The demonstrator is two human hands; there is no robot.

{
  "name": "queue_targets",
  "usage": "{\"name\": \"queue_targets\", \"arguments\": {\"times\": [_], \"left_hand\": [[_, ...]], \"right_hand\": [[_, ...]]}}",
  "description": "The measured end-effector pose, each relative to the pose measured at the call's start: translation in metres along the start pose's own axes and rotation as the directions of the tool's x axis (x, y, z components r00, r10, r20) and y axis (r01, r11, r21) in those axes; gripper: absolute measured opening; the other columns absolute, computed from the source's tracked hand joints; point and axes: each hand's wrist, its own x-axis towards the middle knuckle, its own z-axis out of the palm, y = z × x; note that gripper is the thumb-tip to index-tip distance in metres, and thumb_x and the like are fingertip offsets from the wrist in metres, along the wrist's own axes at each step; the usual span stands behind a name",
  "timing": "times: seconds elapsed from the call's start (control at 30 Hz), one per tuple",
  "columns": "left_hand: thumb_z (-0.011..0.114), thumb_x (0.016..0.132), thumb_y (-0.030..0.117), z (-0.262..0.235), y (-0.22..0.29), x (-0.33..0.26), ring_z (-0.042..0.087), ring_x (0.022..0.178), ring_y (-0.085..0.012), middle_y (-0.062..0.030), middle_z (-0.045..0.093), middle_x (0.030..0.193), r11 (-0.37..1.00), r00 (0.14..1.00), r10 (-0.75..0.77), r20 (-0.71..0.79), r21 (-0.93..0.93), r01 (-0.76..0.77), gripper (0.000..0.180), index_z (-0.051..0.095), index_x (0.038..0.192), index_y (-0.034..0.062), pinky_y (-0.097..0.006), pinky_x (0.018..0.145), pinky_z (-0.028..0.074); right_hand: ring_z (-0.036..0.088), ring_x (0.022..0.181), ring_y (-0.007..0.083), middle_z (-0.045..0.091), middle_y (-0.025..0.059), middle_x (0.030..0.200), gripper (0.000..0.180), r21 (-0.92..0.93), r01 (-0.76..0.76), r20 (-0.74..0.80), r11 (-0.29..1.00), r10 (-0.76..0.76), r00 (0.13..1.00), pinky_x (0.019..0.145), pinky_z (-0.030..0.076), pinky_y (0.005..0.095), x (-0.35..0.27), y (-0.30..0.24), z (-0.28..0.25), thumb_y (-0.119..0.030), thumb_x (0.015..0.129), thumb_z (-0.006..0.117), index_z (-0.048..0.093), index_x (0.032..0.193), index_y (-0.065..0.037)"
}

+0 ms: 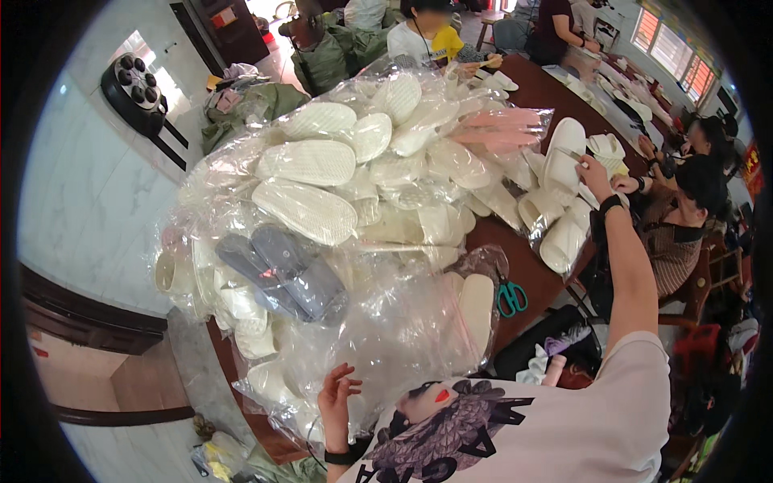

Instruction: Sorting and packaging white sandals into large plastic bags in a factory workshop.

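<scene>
Left hand [336, 400] against bagged slippers [322, 209], right hand [594, 172] on white slipper [564, 153]

Pale marbled floor tiles [88, 201] spread to my left, glossy under daylight. A dark wooden baseboard [88, 318] curves along the lower left. My counter [527, 270] is dark reddish-brown wood. Red-framed windows [672, 52] sit at the upper right, bright outside. A dark wooden cabinet [221, 32] stands at the far end, with a wooden stool [489, 24] nearby.
</scene>
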Motion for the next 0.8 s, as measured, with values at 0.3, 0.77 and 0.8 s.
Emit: {"name": "queue_targets", "arguments": {"times": [0.3,0.77,0.8], "left_hand": [[0.051,0.099,0.010,0.007,-0.012,-0.007,0.069,0.090,-0.0221,-0.0153,0.067,0.115,0.999,0.999,0.005,-0.047,0.043,-0.002,0.032,0.056,0.127,-0.0036,-0.032,0.077,0.055],[0.052,0.099,0.010,0.017,0.001,-0.005,0.069,0.089,-0.0217,-0.0152,0.067,0.115,0.999,0.998,-0.014,-0.067,0.047,0.017,0.031,0.056,0.127,-0.0032,-0.031,0.077,0.054],[0.052,0.099,0.010,0.019,0.002,-0.003,0.069,0.089,-0.0215,-0.0149,0.067,0.115,0.999,0.998,0.005,-0.056,0.051,-0.002,0.032,0.056,0.127,-0.0032,-0.031,0.077,0.054]], "right_hand": [[0.065,0.054,0.0217,0.066,0.0109,0.072,0.037,0.469,-0.502,0.099,0.727,0.521,0.848,0.045,0.051,0.0358,0.070,-0.117,0.071,-0.036,0.092,0.059,0.066,0.095,0.001],[0.063,0.098,0.0418,0.068,0.0201,0.099,0.024,-0.208,0.067,-0.513,0.976,-0.167,0.842,0.085,0.050,0.0504,0.236,-0.181,-0.039,-0.028,0.091,0.055,0.064,0.100,-0.007],[0.064,0.095,0.0421,0.068,0.0194,0.097,0.023,-0.264,0.042,-0.537,0.964,-0.183,0.823,0.082,0.051,0.0512,0.240,-0.184,-0.059,-0.028,0.091,0.055,0.064,0.100,-0.008]]}}
